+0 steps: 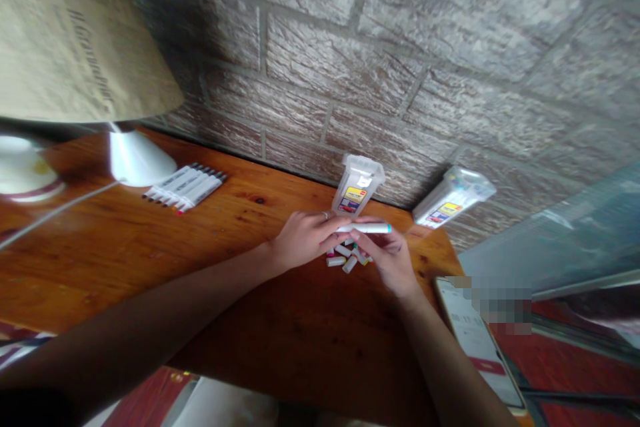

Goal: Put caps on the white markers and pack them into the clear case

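Observation:
A white marker (373,228) with a teal end lies sideways between my two hands, above the table. My left hand (307,237), with a ring on one finger, pinches its left part. The fingers of my right hand (393,263) close around it near the teal end. Just below, several loose white marker caps (345,260) with coloured tips rest in a small pile, partly hidden by my hands. Behind them a clear plastic marker case (357,183) with a yellow label stands upright; its lower part is covered by my fingers.
Several white markers (185,187) lie in a row at the left, beside the white lamp base (140,157). A second clear case (450,197) stands near the wooden table's (240,220) right corner. A phone (480,347) lies along the right edge. The brick wall (300,87) rises behind.

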### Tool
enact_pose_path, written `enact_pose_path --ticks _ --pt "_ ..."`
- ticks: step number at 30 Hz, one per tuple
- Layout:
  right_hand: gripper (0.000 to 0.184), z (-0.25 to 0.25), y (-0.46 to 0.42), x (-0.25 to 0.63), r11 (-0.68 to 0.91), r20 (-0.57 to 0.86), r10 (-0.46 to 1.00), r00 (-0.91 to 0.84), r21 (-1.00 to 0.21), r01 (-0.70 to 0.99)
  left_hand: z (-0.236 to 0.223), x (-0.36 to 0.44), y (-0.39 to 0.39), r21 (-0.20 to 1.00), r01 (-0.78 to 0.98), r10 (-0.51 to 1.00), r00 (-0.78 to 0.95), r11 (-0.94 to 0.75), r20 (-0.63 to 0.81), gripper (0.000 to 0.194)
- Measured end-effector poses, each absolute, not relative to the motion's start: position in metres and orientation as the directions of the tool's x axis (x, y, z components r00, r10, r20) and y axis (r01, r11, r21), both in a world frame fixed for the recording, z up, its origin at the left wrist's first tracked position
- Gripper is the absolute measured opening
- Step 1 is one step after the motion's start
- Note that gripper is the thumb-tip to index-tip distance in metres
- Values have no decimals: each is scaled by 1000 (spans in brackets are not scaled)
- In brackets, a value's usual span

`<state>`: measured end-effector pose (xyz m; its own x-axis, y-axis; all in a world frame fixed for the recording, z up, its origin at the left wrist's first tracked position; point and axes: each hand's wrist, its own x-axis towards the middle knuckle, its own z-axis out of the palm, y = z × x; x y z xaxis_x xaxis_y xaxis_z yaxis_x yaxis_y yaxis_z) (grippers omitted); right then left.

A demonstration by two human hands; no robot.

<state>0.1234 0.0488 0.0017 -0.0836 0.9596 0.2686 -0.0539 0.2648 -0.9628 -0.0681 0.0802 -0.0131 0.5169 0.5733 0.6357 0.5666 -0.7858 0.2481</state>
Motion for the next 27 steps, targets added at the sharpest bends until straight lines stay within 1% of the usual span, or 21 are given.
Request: enact_pose_path --ticks 3,5,8,11,14,16,18,20,22,25,27 --pt "22 0 50 124 252 256 965 -56 -965 -66 -14 -67 81 237 534 532 507 -812 678 30" --pt "21 -1 53 128 230 232 973 -4 -967 -109 -14 -66 81 252 529 531 483 -811 696 30" --pt "17 2 56 133 245 230 969 89 -943 -227 -15 -65 83 259 528 528 458 -809 715 29" --pt "18 7 56 133 258 226 966 129 -898 -355 -17 -64 84 232 503 495 488 -833 719 26" --pt "24 10 54 127 225 203 974 98 -853 -471 -19 -63 82 189 508 467 502 -840 728 26" --pt "31 11 51 121 183 189 981 47 -810 -557 -20 -63 81 168 523 458 494 -835 739 26" --pt "43 12 48 116 100 151 988 -24 -755 -648 -21 -62 81 155 523 447 497 -838 744 25" --pt "58 14 44 111 -3 92 992 -92 -692 -722 -22 -61 80 141 513 432 507 -847 746 24" --pt "67 17 41 108 -67 49 991 -126 -629 -774 -22 -59 79 131 503 416 512 -855 751 22" --pt "70 21 37 107 -102 21 990 -138 -565 -819 -22 -59 78 128 493 406 511 -860 758 21" --pt "70 24 36 109 -116 4 990 -141 -543 -832 -21 -59 77 146 491 420 510 -859 751 25"
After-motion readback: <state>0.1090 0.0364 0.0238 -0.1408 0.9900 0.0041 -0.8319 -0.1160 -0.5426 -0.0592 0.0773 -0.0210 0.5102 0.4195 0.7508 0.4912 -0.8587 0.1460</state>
